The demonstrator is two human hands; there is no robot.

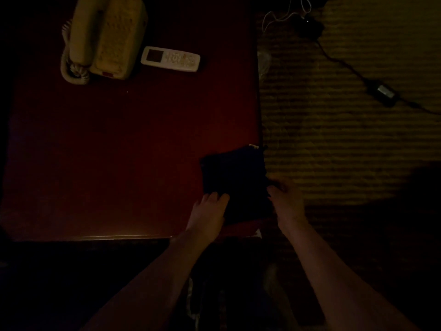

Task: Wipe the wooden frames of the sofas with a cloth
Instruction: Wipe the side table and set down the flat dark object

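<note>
Head view, dim light: a dark red wooden table (107,151) fills the left and centre of the scene; a striped carpet (346,139) lies to its right. A dark folded cloth (235,180) rests on the near right corner of the table, its right edge at the table's right edge; a small pale tag shows at its far right corner. The left hand (207,216) lies on the table at the cloth's near left corner, fingers extended and fairly straight, fingertips touching the cloth's near edge; it does not curl round the cloth. The right hand (286,201) sits at the cloth's right side, just past the table edge, thumb and fingers meeting at the cloth's near right edge; the pinch appears to hold the fabric, though blur and darkness obscure the fingertips. Both forearms are bare and enter from the near edge. At the far left of the table stands a cream corded telephone (105,37), handset on the cradle; just to its right lies a white remote control (170,59) with a small screen, apart from the telephone. On the carpet at far right lie a black power adapter (383,90) with its cable and, farther off, a thin white cable (286,13).
</note>
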